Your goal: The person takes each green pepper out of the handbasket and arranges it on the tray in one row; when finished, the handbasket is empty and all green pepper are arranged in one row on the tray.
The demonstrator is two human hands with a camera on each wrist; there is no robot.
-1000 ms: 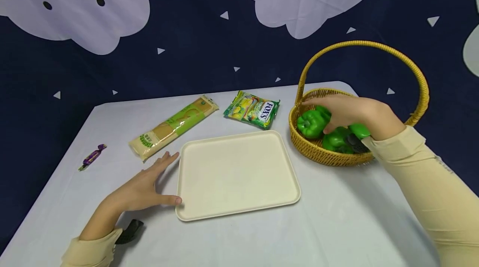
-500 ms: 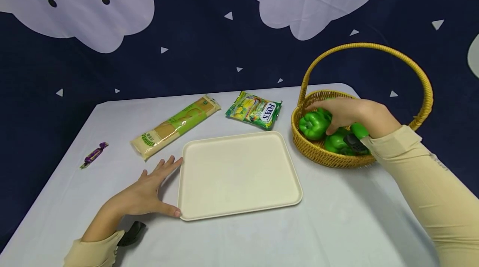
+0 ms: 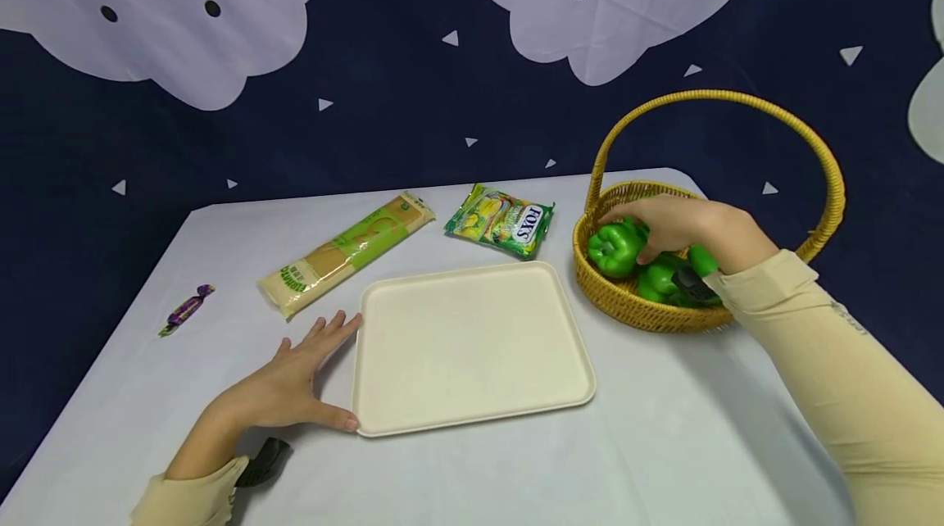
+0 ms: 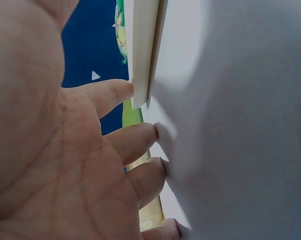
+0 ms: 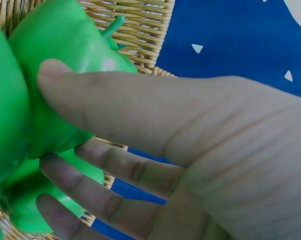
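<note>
Cream-coloured fabric covers both forearms, the left sleeve (image 3: 184, 501) at the near edge of view with a black wrist device (image 3: 264, 463) beside it, the right sleeve (image 3: 848, 378) stretching in from the other side. The left hand (image 3: 283, 391) is spread wide over the white counter (image 3: 509, 469), thumb and index finger touching the near-left corner and left edge of a shallow cream tray (image 3: 475, 346); it grips nothing. Left of that hand and a little farther off lies a small candy in a purple wrapper (image 3: 186, 310).

Beyond the tray's right side stands a yellow wicker basket (image 3: 627, 305) with a tall hooped handle. The right hand (image 3: 674, 223) reaches into it, its fingers parted just enough to hold a green pepper (image 3: 614, 251), thumb on one side and the other fingers round the opposite side. That pepper sits within the basket; whether it is raised off the bottom I cannot tell. More green peppers (image 3: 656, 280) lie under the hand.

Behind the tray, a long beige-and-green packet (image 3: 350, 254) lies slantwise, and a green FOX'S bag (image 3: 500, 221) lies near the back edge. A navy cloth (image 3: 398, 133) printed with pale clouds and small triangles hangs farthest back.
</note>
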